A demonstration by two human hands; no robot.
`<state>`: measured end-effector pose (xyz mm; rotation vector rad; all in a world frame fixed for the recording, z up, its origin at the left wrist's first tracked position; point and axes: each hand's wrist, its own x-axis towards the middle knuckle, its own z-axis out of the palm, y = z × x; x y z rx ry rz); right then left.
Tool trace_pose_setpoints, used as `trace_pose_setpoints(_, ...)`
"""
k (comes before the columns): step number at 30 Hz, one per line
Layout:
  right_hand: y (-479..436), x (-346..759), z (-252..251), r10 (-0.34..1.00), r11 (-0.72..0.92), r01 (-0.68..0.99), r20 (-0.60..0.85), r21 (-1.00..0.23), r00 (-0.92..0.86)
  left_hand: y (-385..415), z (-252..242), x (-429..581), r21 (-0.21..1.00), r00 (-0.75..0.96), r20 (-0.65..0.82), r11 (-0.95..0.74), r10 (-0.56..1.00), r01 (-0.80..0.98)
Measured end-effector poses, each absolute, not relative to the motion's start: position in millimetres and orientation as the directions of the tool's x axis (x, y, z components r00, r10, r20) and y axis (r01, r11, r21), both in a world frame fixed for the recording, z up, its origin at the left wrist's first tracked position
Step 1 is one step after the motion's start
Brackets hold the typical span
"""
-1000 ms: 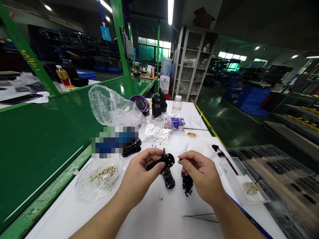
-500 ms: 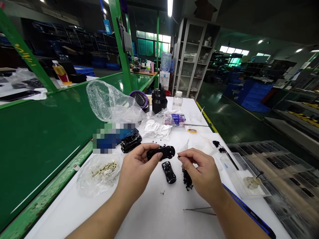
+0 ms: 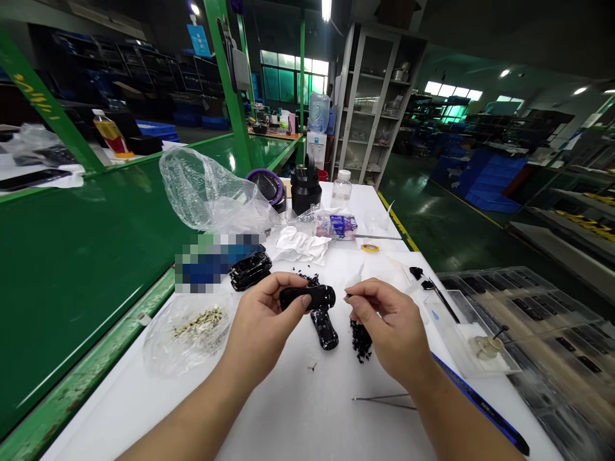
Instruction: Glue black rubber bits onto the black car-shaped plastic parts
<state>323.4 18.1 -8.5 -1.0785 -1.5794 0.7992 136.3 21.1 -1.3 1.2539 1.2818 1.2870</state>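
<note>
free: bare white table (image 3: 298,416) near edge | blocked: tweezers (image 3: 384,403) right; bag of parts (image 3: 192,330) left; black bits (image 3: 360,339) ahead

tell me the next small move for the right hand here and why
Probably bring the right hand a little left, so the tiny black part pinched in its fingertips meets the end of the black shell that the left hand holds level above the table. The part sits just off the shell's right end, not touching it, and both hands are raised and facing each other.
</note>
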Motion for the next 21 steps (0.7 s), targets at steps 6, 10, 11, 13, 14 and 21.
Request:
trace_pose_setpoints(6,16.5,319.8,-7.3,0.948,0.318,0.181,0.318,-0.931,-0.028,16.4,-7.9,134.4,0.964,-0.043,0.157,-0.144,0.987,0.225)
trace_pose_setpoints(10,15.0,319.0,-5.9,0.947,0.320,0.182,0.319,-0.930,-0.037,15.1,-7.6,134.6,0.955,-0.031,0.170,-0.157,0.985,0.252)
trace_pose_setpoints(11,14.9,319.4,-6.1,0.947,0.321,0.186,0.317,-0.929,-0.054,15.1,-7.5,134.7,0.954,-0.030,0.167,-0.154,0.985,0.256)
trace_pose_setpoints(13,15.1,321.2,-7.3,0.948,0.317,0.192,0.304,-0.929,-0.091,15.2,-7.5,134.9,0.955,-0.028,0.159,-0.146,0.987,0.259)
trace_pose_setpoints(14,15.2,322.3,-8.4,0.949,0.313,0.198,0.298,-0.929,-0.104,15.1,-7.4,135.0,0.956,-0.027,0.154,-0.142,0.988,0.256)
trace_pose_setpoints(21,17.3,325.2,-11.8,0.946,0.324,0.285,0.299,-0.902,-0.127,16.9,-2.1,136.2,0.965,0.027,0.045,-0.050,0.999,0.257)
